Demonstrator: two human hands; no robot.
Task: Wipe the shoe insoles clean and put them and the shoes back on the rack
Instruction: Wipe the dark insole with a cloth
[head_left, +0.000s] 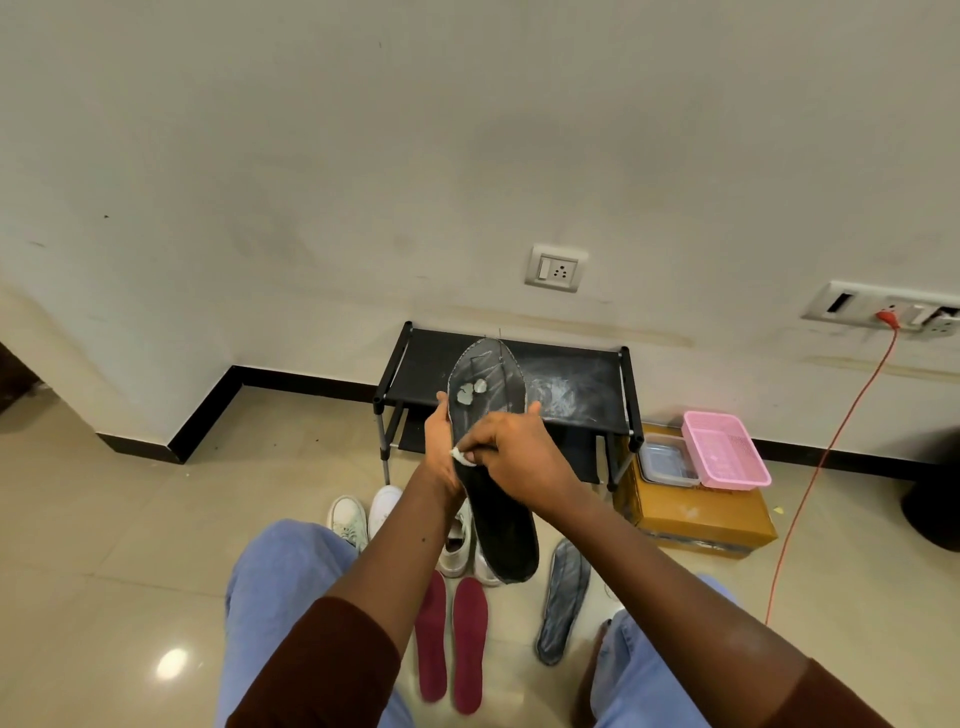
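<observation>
**Wiping under way, nothing on the rack yet**

The person sits on the floor (130, 545) facing the rack (571, 374), working on one insole. The left hand (441, 447) holds the black insole (506, 535) upright in front of the rack's front edge, with its fingers (442, 402) curled round the insole's left edge. The right hand (519, 457) pinches a small white wipe (461, 457) between thumb and fingertips and presses it against the middle of the insole. Pale patches (467, 392) show near the toe end, so this insole looks unfinished.

Between the person's knees, a pair of maroon insoles (469, 644) lies side by side on the floor. A grey insole (563, 597) lies just to their right. Whether any of these three has been wiped cannot be told.

White shoes (347, 519) stand on the floor just short of the rack's front edge. The arms and the held insole partly hide them, so their number is unclear.

The rack's top shelf carries only dusty smears, and its lower shelf is mostly hidden. By judgement the task is at most half done. This insole needs finishing, perhaps the others too, and then every insole and shoe has to go onto the rack.

A cardboard box (696, 519) with a pink basket (724, 452) on top sits by the rack's right front corner.
</observation>
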